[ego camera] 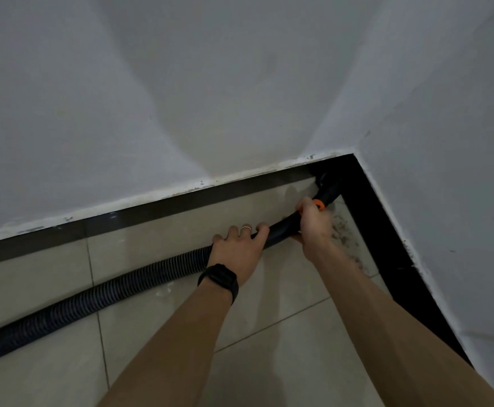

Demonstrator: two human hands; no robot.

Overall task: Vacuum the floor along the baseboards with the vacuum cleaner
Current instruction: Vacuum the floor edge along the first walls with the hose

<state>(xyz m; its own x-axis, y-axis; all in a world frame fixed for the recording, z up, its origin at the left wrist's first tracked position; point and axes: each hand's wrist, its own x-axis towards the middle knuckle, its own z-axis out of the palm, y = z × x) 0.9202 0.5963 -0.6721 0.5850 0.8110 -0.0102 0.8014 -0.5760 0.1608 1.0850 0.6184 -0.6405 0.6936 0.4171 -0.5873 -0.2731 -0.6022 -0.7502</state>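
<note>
A black ribbed vacuum hose (99, 298) runs across the tiled floor from the lower left toward the room corner. It joins a smooth black tube (281, 229) with an orange ring (319, 204). My left hand (239, 248) grips the tube where the ribbed hose ends; it wears a ring and a black wristband. My right hand (313, 221) grips the tube just below the orange ring. The black nozzle (329, 183) points into the corner, against the dark baseboard (157, 208).
Two white walls meet at the corner (354, 154). A black baseboard (392, 245) runs down the right wall. Dust and dark specks (344, 233) lie on the beige tiles beside it. Open tiled floor (157, 362) stretches toward me.
</note>
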